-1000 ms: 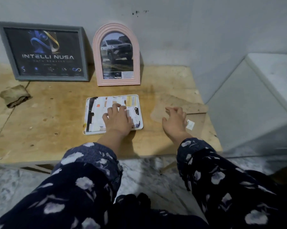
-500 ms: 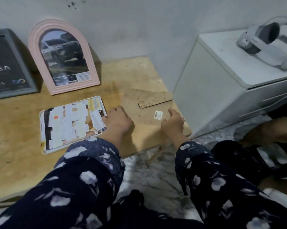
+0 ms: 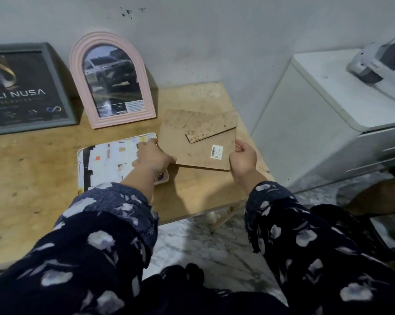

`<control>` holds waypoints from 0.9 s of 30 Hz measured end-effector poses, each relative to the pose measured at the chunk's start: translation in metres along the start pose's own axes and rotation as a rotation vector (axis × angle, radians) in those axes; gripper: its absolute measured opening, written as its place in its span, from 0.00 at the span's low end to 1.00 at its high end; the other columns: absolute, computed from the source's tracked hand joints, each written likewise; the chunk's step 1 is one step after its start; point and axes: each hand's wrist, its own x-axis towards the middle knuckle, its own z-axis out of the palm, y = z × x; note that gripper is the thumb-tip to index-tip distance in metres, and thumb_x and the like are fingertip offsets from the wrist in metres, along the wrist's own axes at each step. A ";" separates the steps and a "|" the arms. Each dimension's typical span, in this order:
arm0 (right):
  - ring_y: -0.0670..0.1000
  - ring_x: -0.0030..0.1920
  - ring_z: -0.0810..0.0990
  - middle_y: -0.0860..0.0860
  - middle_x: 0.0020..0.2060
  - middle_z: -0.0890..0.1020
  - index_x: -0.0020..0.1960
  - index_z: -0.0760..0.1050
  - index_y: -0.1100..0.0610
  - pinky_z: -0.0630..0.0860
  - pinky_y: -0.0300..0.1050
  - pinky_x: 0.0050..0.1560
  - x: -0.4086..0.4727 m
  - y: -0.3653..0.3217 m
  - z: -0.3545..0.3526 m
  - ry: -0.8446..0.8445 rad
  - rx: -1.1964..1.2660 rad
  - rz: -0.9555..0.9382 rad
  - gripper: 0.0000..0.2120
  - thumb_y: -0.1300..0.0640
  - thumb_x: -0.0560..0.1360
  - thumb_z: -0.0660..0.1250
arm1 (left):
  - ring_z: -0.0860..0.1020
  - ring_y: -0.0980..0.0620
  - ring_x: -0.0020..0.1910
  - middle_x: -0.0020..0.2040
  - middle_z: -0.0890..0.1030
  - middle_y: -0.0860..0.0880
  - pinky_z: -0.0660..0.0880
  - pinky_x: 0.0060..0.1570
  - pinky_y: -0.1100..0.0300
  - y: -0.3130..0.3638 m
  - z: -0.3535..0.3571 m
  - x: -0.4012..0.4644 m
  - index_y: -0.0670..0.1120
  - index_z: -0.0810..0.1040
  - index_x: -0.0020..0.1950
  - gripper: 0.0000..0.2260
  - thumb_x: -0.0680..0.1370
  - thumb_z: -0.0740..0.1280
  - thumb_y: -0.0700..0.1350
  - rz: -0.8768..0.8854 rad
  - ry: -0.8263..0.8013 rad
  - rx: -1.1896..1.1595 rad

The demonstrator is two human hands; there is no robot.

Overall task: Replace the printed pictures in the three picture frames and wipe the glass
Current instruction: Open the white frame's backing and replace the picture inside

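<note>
Grey wall [image 3: 214,37], dark specks up high. Wooden counter [image 3: 32,167] against it; white cabinet [image 3: 305,123] beside counter; marbled floor [image 3: 203,242] beneath.

The grey frame [image 3: 26,87] is cut off by the left picture edge. The left hand [image 3: 153,156] and its sleeve [image 3: 114,212] hide the white frame's [image 3: 110,160] near right corner. The barcode sticker's [image 3: 216,152] print is too small to read.

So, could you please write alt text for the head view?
Both hands, left hand and right hand, hold a brown backing board by its edges above a wooden table. A white frame lies flat beside it; a pink arched frame and a grey frame lean against the wall.
</note>
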 end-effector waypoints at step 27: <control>0.51 0.46 0.78 0.49 0.42 0.78 0.66 0.71 0.54 0.79 0.48 0.50 -0.062 -0.015 0.141 -0.378 -0.445 -0.349 0.25 0.69 0.72 0.64 | 0.69 0.43 0.67 0.69 0.64 0.46 0.59 0.66 0.47 -0.145 -0.098 -0.043 0.48 0.66 0.72 0.33 0.70 0.76 0.51 -0.211 0.259 0.061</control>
